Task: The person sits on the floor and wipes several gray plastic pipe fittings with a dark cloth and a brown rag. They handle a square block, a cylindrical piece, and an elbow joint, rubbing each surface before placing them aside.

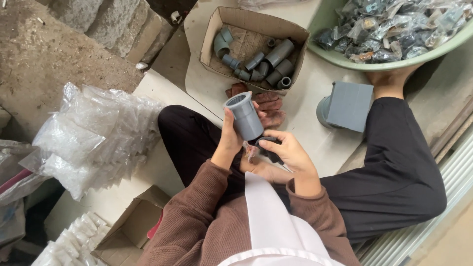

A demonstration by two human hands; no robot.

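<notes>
Fingers of the left hand (230, 140) wrap a grey pipe fitting (245, 117), held upright above the lap. Right hand (288, 153) pinches a small dark part (270, 150) just beside it. Cardboard box (213, 34) of grey fittings sits ahead, green basin (340, 59) beyond.

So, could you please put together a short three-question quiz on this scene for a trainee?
1. True or false: the left hand holds a grey pipe fitting with its open end up.
2. Where do the other loose grey fittings lie? A) in the green basin B) in the open cardboard box C) on the pile of clear plastic bags
3. Fill in: the right hand grips a small ____-coloured item just below the fitting.

Key
1. True
2. B
3. Dark; what it is cannot be told.
</notes>
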